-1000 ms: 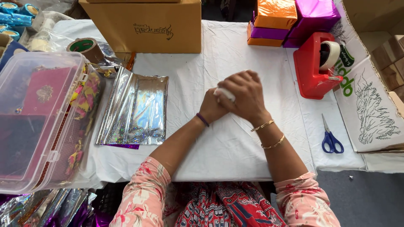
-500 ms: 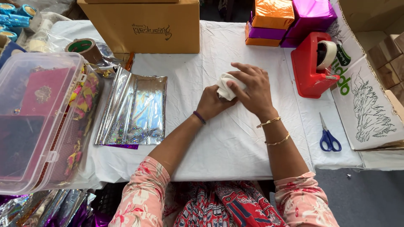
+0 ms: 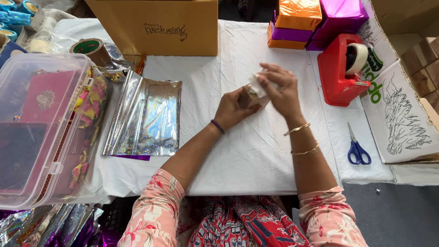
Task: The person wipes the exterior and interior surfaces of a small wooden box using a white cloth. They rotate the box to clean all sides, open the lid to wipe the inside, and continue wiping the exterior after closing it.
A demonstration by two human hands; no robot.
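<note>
The left hand (image 3: 232, 110) grips a small brown block partly covered in white paper (image 3: 251, 94), held just above the white tablecloth (image 3: 256, 155) at mid-table. The right hand (image 3: 282, 89) pinches the paper at its top. The block's long axis cannot be told; it lies between the silver holographic foil sheets (image 3: 145, 116) and the red tape dispenser (image 3: 340, 71).

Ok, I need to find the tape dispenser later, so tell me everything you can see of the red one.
The red tape dispenser looks like moulded plastic, a heavy block with a raised cradle. A roll of pale tape sits upright in the cradle, and the cutter end points toward the person. It stands on the white tablecloth to the right of the right hand, in front of the wrapped purple and orange boxes, beside a printed cardboard sheet. No hand touches it.
</note>
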